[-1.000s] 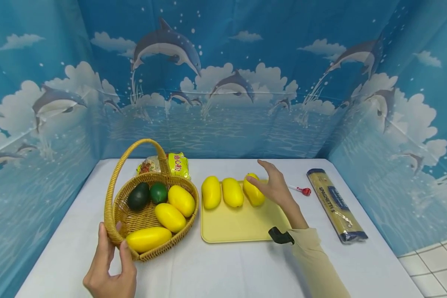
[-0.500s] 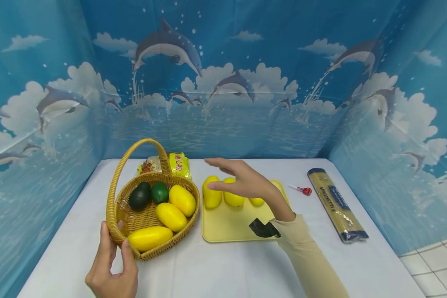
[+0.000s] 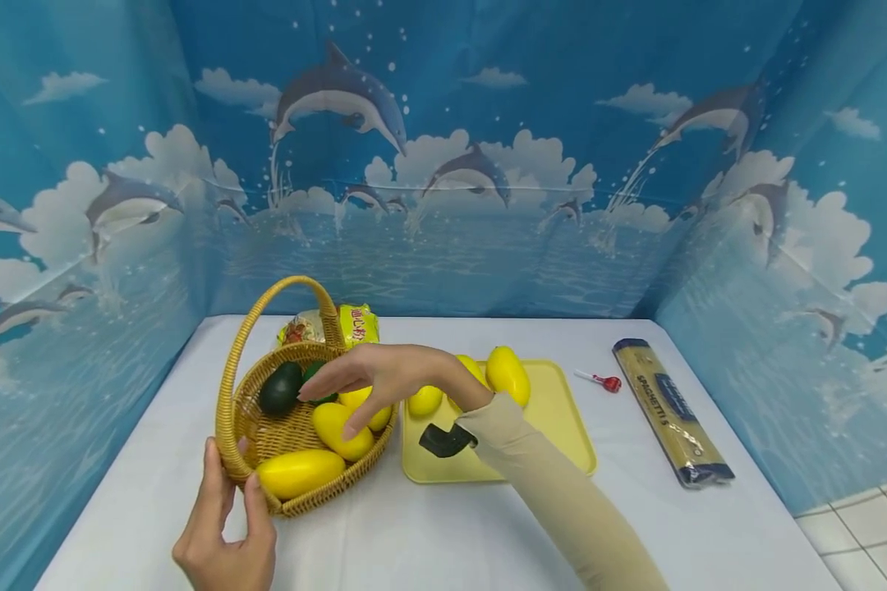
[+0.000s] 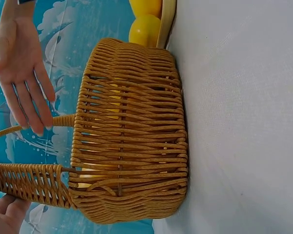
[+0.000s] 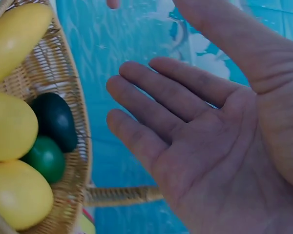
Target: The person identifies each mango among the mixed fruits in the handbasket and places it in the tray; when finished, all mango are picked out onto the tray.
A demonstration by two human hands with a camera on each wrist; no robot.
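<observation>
My left hand (image 3: 225, 529) pinches the left side of a wicker basket (image 3: 340, 486), near the foot of its arched handle. Over the basket's right side hovers my right hand (image 3: 392, 373), palm down, fingers extended and holding nothing; the right wrist view shows its bare palm (image 5: 210, 156). Inside the basket lie a dark avocado (image 3: 280, 389), a smaller green fruit (image 5: 45, 160) and three yellow fruits, one of them long (image 3: 301, 474). Three yellow mangoes (image 3: 507, 376) sit along the back of a pale yellow tray (image 3: 562, 406); my right arm partly covers two of them.
A yellow food packet (image 3: 358, 324) lies behind the basket. To the tray's right are a red lollipop (image 3: 610, 383) and a spaghetti pack (image 3: 673, 410). A dolphin-print curtain (image 3: 443, 246) surrounds the white table (image 3: 384, 542) at the back and sides.
My right hand has swung left from above the rightmost mango, across the tray, to over the basket, carrying nothing. My left hand keeps its hold on the basket.
</observation>
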